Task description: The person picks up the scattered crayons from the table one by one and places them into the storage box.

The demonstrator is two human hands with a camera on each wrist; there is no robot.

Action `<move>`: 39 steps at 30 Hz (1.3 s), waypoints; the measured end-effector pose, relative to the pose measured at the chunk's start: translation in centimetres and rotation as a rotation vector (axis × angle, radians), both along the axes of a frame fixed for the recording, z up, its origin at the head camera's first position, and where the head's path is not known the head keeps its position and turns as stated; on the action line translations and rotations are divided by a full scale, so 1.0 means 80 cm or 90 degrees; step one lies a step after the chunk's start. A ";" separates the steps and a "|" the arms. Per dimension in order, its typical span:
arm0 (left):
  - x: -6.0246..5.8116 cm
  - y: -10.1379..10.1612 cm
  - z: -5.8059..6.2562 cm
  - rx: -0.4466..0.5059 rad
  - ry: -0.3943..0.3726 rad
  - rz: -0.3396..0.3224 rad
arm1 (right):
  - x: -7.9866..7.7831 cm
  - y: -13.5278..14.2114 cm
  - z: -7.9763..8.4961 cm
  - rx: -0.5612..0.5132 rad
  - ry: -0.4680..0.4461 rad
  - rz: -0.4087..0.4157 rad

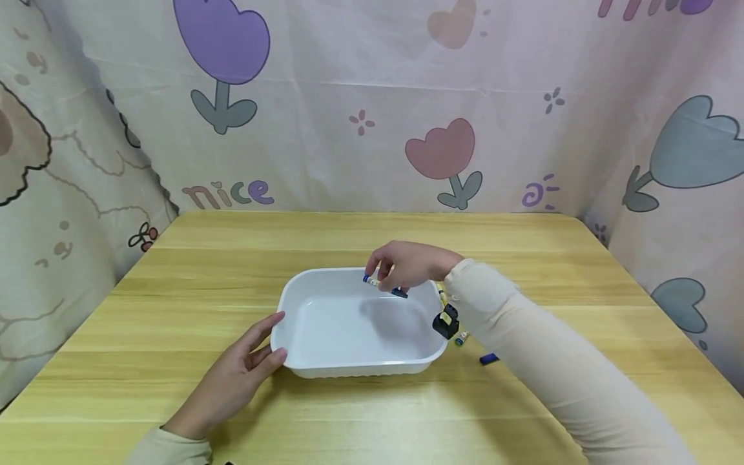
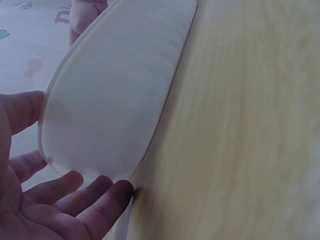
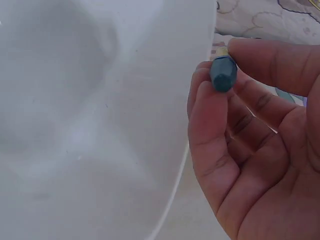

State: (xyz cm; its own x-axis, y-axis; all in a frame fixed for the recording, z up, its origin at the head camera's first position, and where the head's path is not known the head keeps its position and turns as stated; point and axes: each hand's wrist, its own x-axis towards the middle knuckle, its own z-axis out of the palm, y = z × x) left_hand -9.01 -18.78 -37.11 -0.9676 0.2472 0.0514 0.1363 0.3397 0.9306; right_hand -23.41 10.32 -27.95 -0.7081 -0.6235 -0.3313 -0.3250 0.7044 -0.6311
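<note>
A white plastic basin [image 1: 349, 365] stands on the wooden table. My left hand [image 1: 241, 371] holds its left end, thumb and forefinger at the rim; in the left wrist view the other fingertips [image 2: 122, 190] rest against the outer wall. Over the basin's far right part, my right hand [image 1: 407, 263] pinches a crayon [image 1: 372, 281] between thumb and fingers. The crayon has a pale wrapper, a blue end and a dark teal tip [image 3: 223, 75]. The right fingers hide its middle.
Right of the basin lie a yellowish crayon [image 1: 442, 295], a green-ended crayon [image 1: 462, 338] and a dark blue one [image 1: 489, 358], partly covered by the right sleeve [image 1: 523, 323]. A black wrist camera [image 1: 446, 321] hangs at the basin's right rim. A printed curtain [image 1: 325, 155] closes off the back.
</note>
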 end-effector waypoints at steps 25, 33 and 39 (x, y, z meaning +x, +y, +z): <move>-0.001 -0.003 0.001 0.040 -0.024 -0.004 | -0.006 0.035 0.008 -0.033 0.033 -0.068; 0.000 -0.006 0.004 0.032 -0.016 -0.005 | -0.007 0.068 0.007 -0.069 0.024 -0.113; 0.000 -0.005 0.005 0.027 -0.007 -0.014 | -0.005 0.096 -0.006 -0.072 0.021 -0.140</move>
